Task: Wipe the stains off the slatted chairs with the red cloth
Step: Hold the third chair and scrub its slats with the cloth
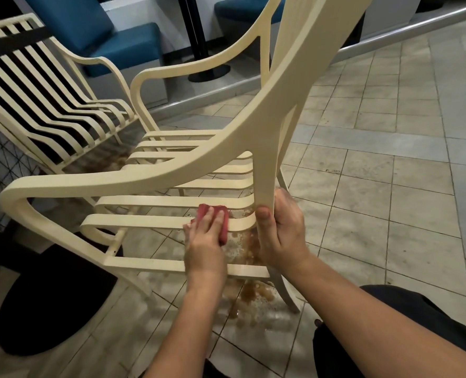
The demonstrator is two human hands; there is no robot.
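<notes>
1. Red cloth point(224, 227) lies on the near seat slat of the slatted chair point(144, 178), close to its back post; my left hand point(203, 246) presses it with flat fingers.
2. My right hand point(281, 233) grips that post.
3. Tiled floor point(390, 186) lies open on my right.
4. Left, a second chair point(101, 61) stands close; a black base point(49, 304) and a brown puddle point(256, 296) lie underfoot.

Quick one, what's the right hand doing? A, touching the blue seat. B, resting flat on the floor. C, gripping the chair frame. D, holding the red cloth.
C: the right hand wraps around the chair frame at the seat's corner, while the left hand presses the red cloth on the seat slats.
</notes>
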